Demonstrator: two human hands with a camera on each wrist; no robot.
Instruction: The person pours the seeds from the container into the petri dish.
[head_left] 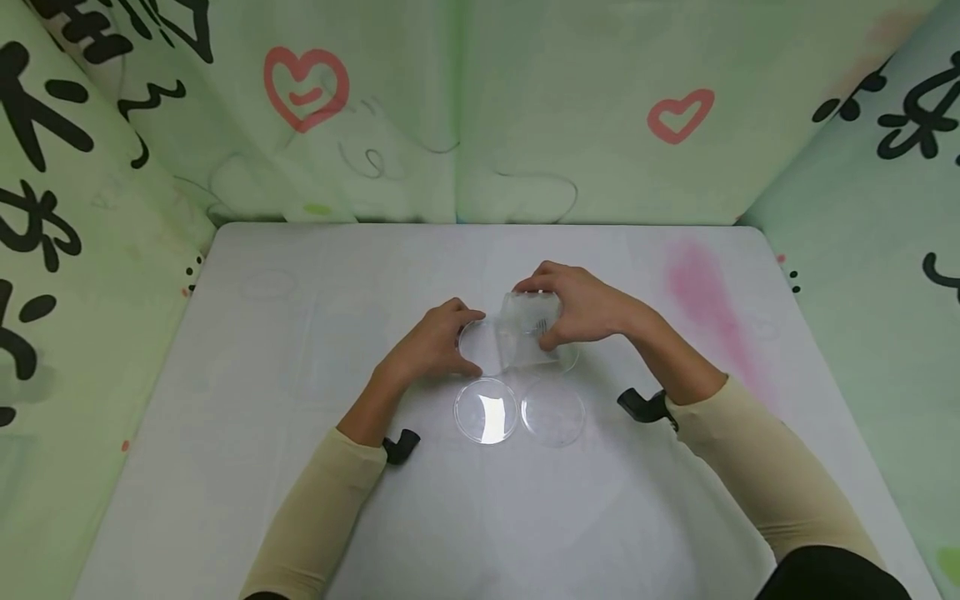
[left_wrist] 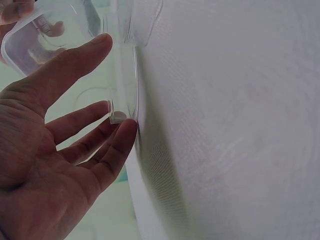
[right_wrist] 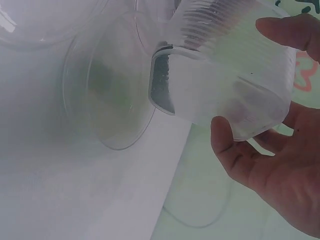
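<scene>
My left hand (head_left: 435, 340) grips the rim of a clear round dish (head_left: 478, 346), thumb on the near side and fingers on the far side. In the left wrist view the fingertips touch the low see-through wall (left_wrist: 125, 85) just above the table. My right hand (head_left: 588, 304) holds a clear, squarish plastic container (head_left: 522, 333) with ridged sides, tilted in the air. Below it lies another round dish (right_wrist: 120, 80), partly hidden in the head view. Nearer me, two more clear dishes (head_left: 472, 417) (head_left: 553, 414) lie side by side. What the container holds is unclear.
The dishes lie on a white-covered table (head_left: 300, 500) with a pink stain (head_left: 705, 292) at its right. Green curtains (head_left: 525, 100) with hearts and black writing hang behind and beside it. A black wrist mount (head_left: 642, 406) sits below the right hand.
</scene>
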